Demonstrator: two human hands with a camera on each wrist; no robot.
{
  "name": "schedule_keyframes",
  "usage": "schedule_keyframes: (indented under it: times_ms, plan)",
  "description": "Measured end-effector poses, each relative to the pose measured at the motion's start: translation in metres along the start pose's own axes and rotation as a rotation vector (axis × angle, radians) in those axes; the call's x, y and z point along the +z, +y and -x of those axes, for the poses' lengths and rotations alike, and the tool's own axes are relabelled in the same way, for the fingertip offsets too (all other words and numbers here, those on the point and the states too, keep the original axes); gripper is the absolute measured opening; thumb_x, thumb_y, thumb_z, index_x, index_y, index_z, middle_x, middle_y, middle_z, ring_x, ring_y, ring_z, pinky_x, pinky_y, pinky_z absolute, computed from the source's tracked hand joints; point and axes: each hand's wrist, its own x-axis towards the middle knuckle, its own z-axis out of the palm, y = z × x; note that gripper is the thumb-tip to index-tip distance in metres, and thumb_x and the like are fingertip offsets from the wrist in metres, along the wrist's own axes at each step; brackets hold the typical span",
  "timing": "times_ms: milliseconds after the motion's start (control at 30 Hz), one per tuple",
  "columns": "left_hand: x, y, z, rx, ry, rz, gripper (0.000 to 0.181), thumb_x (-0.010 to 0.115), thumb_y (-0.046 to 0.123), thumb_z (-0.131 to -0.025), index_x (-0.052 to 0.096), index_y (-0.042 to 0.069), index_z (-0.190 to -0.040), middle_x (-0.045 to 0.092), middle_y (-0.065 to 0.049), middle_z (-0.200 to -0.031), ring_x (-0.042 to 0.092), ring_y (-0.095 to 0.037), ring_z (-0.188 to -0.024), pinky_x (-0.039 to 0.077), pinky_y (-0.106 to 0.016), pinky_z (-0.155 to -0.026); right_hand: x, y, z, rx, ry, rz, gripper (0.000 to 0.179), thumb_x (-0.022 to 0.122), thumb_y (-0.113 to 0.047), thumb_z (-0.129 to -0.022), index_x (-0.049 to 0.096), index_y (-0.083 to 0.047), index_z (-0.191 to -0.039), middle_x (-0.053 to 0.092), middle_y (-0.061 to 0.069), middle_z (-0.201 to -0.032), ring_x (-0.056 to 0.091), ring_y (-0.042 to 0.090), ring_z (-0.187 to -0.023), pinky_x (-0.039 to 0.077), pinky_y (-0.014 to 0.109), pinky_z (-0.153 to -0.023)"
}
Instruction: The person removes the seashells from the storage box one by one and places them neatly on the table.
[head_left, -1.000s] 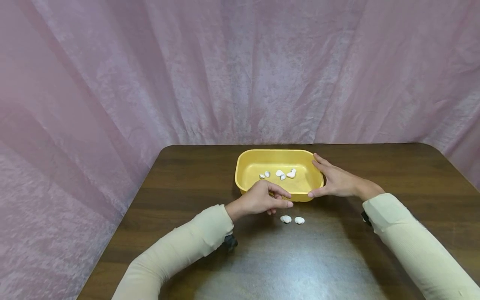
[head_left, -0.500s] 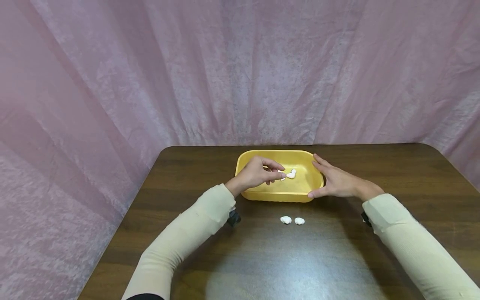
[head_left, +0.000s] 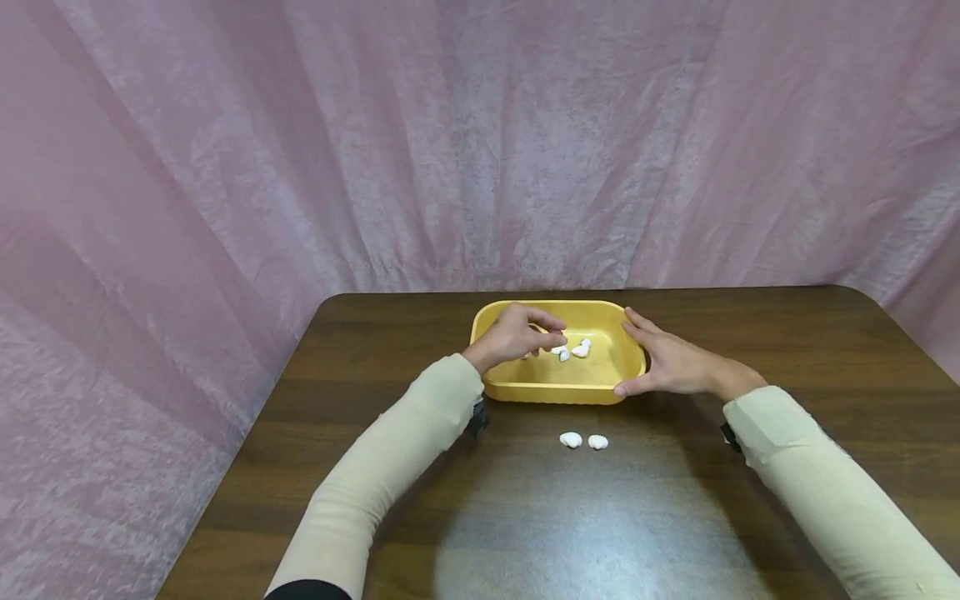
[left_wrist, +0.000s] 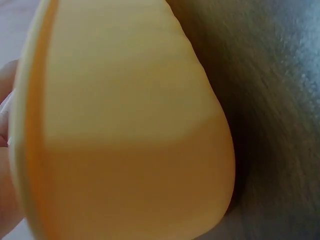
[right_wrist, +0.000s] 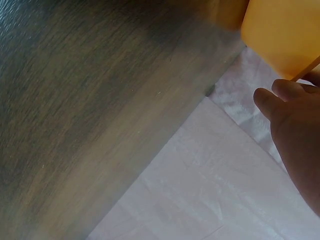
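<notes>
A yellow plastic tub (head_left: pixel 555 395) stands toward the back of the table, with several small white seashells (head_left: pixel 581 350) on its floor. My left hand (head_left: pixel 516 335) is over the tub's left half, thumb and index finger close together with no shell showing between them. It covers part of the tub's inside. In the left wrist view the tub's outer wall (left_wrist: pixel 125 90) hides most of that hand. My right hand (head_left: pixel 678 362) holds the tub's right end, thumb at the front corner and fingers at the back. Two more shells, one left (head_left: pixel 571 440) and one right (head_left: pixel 597 442), lie in front of the tub.
The dark wooden table (head_left: pixel 810 433) has rounded back corners. A pink curtain (head_left: pixel 480 150) hangs right behind its back edge. Long pale sleeves cover both forearms (head_left: pixel 397 450), and a small dark device (head_left: pixel 477 418) shows under the left cuff.
My left hand has moved from beside the two shells on the table, in front of the tub, up and back over the tub's inside. The right hand and tub have stayed put.
</notes>
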Motion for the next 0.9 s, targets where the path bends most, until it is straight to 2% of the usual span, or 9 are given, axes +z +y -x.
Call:
schedule_keyframes:
  times_ms: [100, 200, 333, 533, 733, 900]
  plan:
    - [0.003, -0.002, -0.006, -0.011, 0.009, -0.028, 0.031, 0.076, 0.017, -0.091, 0.072, 0.002, -0.118, 0.074, -0.006, -0.100, 0.068, -0.035, -0.093, 0.055, -0.052, -0.079, 0.000, 0.001, 0.000, 0.004, -0.003, -0.002, 0.119, 0.085, -0.050, -0.075, 0.021, 0.018, -0.149, 0.003, 0.028, -0.163, 0.014, 0.047, -0.146, 0.022, 0.060, -0.114]
    - [0.006, -0.007, -0.013, -0.025, 0.023, -0.063, 0.028, 0.077, 0.014, -0.090, 0.073, 0.001, -0.115, 0.074, -0.005, -0.104, 0.068, -0.025, -0.089, 0.056, -0.039, -0.073, 0.001, 0.002, -0.001, 0.005, -0.004, -0.003, 0.119, 0.084, -0.050, -0.075, 0.020, 0.017, -0.150, 0.003, 0.028, -0.163, 0.014, 0.047, -0.147, 0.022, 0.060, -0.115]
    - [0.009, -0.015, -0.021, -0.039, 0.038, -0.130, 0.025, 0.077, 0.012, -0.089, 0.075, 0.003, -0.112, 0.074, -0.004, -0.107, 0.064, -0.016, -0.093, 0.050, -0.023, -0.069, 0.002, 0.003, -0.001, 0.006, -0.006, -0.004, 0.120, 0.084, -0.051, -0.075, 0.020, 0.017, -0.150, 0.003, 0.027, -0.163, 0.014, 0.047, -0.147, 0.022, 0.060, -0.114]
    - [0.014, -0.027, -0.029, -0.063, 0.054, -0.165, 0.022, 0.077, 0.008, -0.088, 0.076, 0.004, -0.110, 0.074, -0.004, -0.109, 0.063, -0.017, -0.106, 0.049, -0.022, -0.084, 0.003, 0.004, 0.000, 0.016, -0.007, 0.001, 0.121, 0.084, -0.054, -0.075, 0.019, 0.015, -0.151, 0.003, 0.025, -0.164, 0.014, 0.045, -0.147, 0.022, 0.060, -0.115]
    - [0.017, -0.033, -0.033, -0.066, 0.049, -0.205, 0.022, 0.076, 0.004, -0.088, 0.076, 0.004, -0.110, 0.074, -0.007, -0.111, 0.062, -0.015, -0.096, 0.049, -0.019, -0.074, 0.002, 0.003, -0.001, 0.006, -0.003, -0.002, 0.120, 0.085, -0.052, -0.075, 0.020, 0.016, -0.150, 0.003, 0.026, -0.163, 0.014, 0.046, -0.147, 0.022, 0.060, -0.115]
    - [0.018, -0.033, -0.035, -0.045, 0.023, -0.257, 0.024, 0.076, 0.003, -0.088, 0.076, 0.004, -0.112, 0.074, -0.006, -0.112, 0.064, -0.016, -0.107, 0.048, -0.017, -0.080, 0.001, 0.002, 0.000, 0.006, 0.008, -0.004, 0.120, 0.085, -0.050, -0.074, 0.021, 0.017, -0.149, 0.003, 0.027, -0.163, 0.015, 0.046, -0.147, 0.022, 0.059, -0.115]
